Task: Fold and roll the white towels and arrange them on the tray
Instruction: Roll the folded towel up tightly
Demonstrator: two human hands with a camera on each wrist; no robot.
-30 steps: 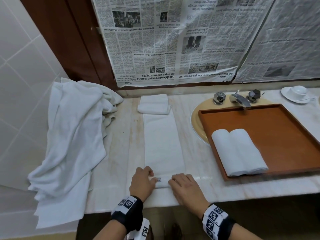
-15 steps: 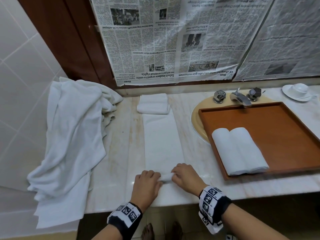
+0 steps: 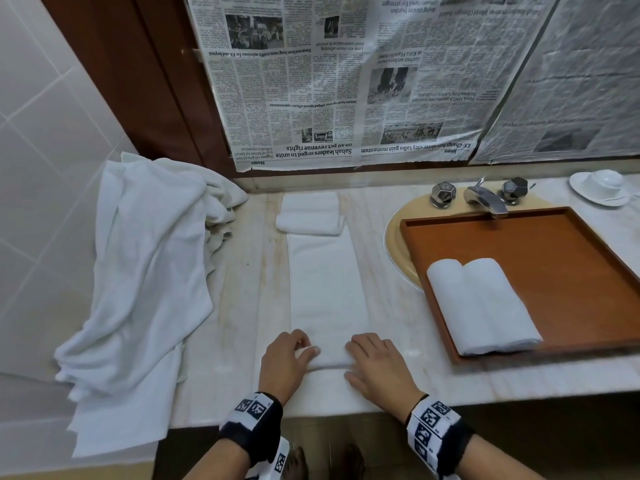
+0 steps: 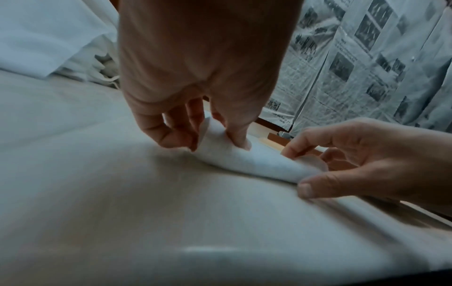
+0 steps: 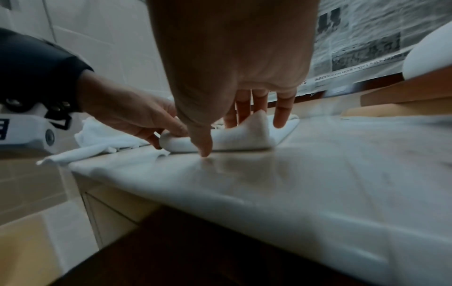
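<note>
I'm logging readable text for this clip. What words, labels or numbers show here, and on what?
"Sabah leaders urged to unite on 40 pct revenue rights": headline on the upside-down newspaper.
"KK-Changchun sister-city talks gain momentum": headline, same newspaper.
"Home": section tag, same newspaper.
Its body text, and the right-hand sheet: too small or blurred to read.
Wristbands: black-and-white marker patterns, no words.

Head: looks down from well above the fingers (image 3: 363, 342). Wrists: look forward, low, from close behind the fingers. Shared: towel roll (image 3: 329, 360) under them.
</note>
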